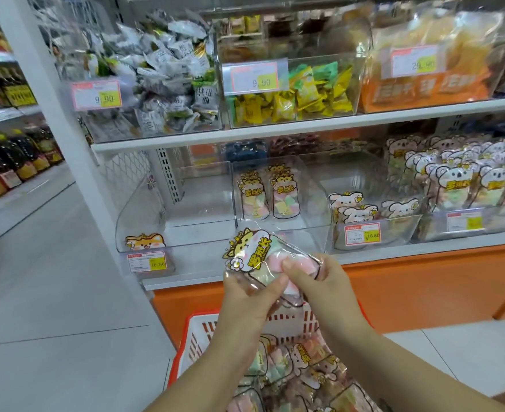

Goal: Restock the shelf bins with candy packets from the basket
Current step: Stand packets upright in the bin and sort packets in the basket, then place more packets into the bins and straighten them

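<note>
Packet held before the lower shelf, basket beneath

The left hand and right hand hold a candy packet between them, just before the front edge of the lower shelf and above the basket. The basket stands on the floor and holds more packets. Four bins stand side by side on the lower shelf. The leftmost bin has one packet at its front left corner, the second bin has two upright packets at its back, and the third bin and fourth bin hold others. Three upper bins sit on the upper shelf.
</note>
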Demonstrator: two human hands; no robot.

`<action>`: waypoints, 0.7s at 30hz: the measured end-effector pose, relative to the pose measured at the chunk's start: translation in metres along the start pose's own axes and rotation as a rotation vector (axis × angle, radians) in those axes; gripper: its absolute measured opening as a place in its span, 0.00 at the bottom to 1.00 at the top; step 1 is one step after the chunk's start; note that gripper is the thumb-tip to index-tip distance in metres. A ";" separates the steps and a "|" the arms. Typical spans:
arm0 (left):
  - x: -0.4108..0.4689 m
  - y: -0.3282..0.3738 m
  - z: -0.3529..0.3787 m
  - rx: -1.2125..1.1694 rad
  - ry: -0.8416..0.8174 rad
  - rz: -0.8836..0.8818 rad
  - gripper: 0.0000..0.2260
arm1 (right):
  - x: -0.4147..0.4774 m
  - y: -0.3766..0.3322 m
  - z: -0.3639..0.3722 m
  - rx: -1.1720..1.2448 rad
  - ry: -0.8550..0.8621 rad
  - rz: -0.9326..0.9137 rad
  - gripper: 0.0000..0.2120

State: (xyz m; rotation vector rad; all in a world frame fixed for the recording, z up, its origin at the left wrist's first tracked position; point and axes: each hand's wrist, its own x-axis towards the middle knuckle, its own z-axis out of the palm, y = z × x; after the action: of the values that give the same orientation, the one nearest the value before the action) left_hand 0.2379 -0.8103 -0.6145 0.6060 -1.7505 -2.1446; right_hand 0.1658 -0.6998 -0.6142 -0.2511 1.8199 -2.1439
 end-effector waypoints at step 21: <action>0.088 0.059 -0.041 0.321 -0.093 0.453 0.32 | 0.080 -0.076 0.029 -0.645 -0.294 -0.331 0.19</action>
State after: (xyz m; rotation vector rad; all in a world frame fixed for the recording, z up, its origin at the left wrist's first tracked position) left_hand 0.1806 -0.9002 -0.5754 0.1536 -2.0639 -1.6234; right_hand 0.0915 -0.7439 -0.5404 -1.0142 2.3418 -1.5050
